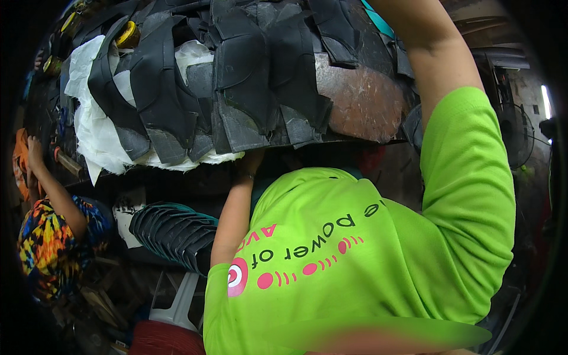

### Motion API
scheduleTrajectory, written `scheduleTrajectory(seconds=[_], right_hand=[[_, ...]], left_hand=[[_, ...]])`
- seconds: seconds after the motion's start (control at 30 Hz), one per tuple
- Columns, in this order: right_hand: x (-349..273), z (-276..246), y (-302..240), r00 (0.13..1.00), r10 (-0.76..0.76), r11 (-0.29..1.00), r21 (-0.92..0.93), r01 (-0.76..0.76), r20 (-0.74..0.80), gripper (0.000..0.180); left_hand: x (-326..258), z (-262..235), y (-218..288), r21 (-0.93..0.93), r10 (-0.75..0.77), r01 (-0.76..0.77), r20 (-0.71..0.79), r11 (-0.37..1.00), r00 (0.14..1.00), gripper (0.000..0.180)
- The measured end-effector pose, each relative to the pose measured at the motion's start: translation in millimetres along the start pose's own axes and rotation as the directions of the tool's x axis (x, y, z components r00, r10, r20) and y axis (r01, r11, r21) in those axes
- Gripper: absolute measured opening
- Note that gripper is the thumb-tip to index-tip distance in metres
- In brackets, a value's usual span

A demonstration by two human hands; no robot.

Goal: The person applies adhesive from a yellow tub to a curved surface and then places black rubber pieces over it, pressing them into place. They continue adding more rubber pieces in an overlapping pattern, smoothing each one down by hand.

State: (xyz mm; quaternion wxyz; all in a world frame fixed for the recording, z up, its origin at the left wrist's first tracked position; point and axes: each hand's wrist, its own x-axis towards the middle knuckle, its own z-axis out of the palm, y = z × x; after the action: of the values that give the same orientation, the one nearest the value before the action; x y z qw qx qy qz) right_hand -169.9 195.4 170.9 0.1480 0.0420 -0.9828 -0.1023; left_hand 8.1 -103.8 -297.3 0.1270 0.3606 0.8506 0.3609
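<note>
Lime-green shirt (378,254), black cut pieces (236,77), white fabric (97,130)

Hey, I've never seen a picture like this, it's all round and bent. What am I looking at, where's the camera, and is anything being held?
This is one view from a wide fisheye camera worn on a person's head and looking down, which is why straight edges curve. The green shirt is the wearer's own. Their left hand reaches to the front edge of the worktable and lies in shadow, so any grip is unclear. The right arm rises out of the top of the picture, hiding that hand. On the table lie overlapping black cut pieces and white padding. Below is a stack of dark curved pieces. A second person works at the left.
</note>
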Motion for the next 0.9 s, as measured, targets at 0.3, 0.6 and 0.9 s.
scheduleTrajectory(seconds=[0.3,0.6,0.9], right_hand=[[-213,-7,6,0.814,0.575,0.292,0.950,-0.110,-0.082,0.072],[-336,24,-33,0.619,0.776,-0.131,0.991,-0.036,0.125,0.066],[-338,19,-72,0.693,0.712,-0.189,0.981,0.033,0.113,0.083]], left_hand=[[-32,-79,47,-0.044,-0.088,0.103,0.251,0.994,0.964,0.058],[-66,-199,158,-0.483,0.051,0.211,0.474,0.850,0.879,0.032],[-4,-214,225,-0.299,0.394,-0.387,-0.041,0.872,0.918,0.033]])
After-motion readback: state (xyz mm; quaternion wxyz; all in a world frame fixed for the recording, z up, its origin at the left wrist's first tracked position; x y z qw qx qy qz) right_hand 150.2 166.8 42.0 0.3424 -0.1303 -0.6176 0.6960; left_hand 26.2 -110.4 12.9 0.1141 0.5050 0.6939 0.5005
